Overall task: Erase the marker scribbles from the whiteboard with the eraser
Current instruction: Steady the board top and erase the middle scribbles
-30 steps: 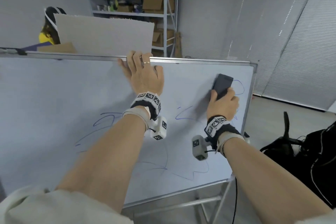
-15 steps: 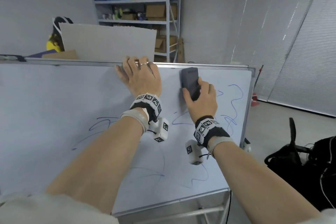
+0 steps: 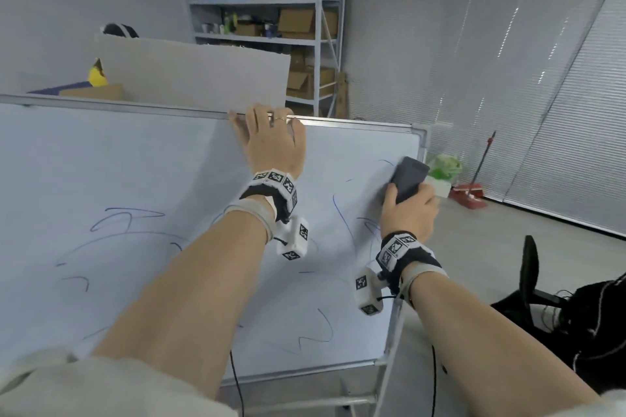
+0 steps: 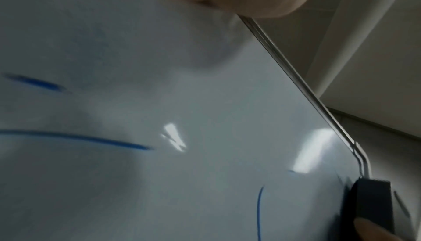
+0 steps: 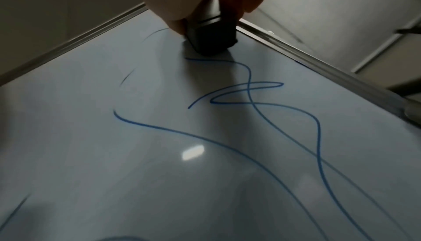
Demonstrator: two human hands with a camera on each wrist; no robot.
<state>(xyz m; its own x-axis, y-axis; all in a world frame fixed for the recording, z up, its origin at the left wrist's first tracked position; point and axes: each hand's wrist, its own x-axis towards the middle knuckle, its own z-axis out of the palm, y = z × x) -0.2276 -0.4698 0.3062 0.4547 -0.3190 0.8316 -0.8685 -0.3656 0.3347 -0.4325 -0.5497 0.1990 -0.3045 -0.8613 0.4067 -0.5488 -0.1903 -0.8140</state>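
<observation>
A whiteboard (image 3: 118, 162) on a metal stand fills the left and middle of the head view, with blue marker scribbles (image 3: 128, 217) across its lower half. My right hand (image 3: 408, 210) grips a dark grey eraser (image 3: 408, 178) pressed flat against the board's upper right corner, by the frame. The right wrist view shows the eraser (image 5: 210, 39) on the board above looping blue scribbles (image 5: 248, 93). My left hand (image 3: 271, 135) lies on the board with its fingers curled over the top frame edge. In the left wrist view the eraser (image 4: 373, 203) sits at the lower right.
Behind the board stand a grey panel (image 3: 193, 71) and a metal shelf (image 3: 271, 37) with cardboard boxes. A black chair and cables (image 3: 576, 315) are on the floor at the right. A red dustpan (image 3: 469, 195) lies near the window blinds.
My right hand has swept the eraser from the board's upper middle to its upper right corner. Blue lines there are gone. The left hand stays on the top edge.
</observation>
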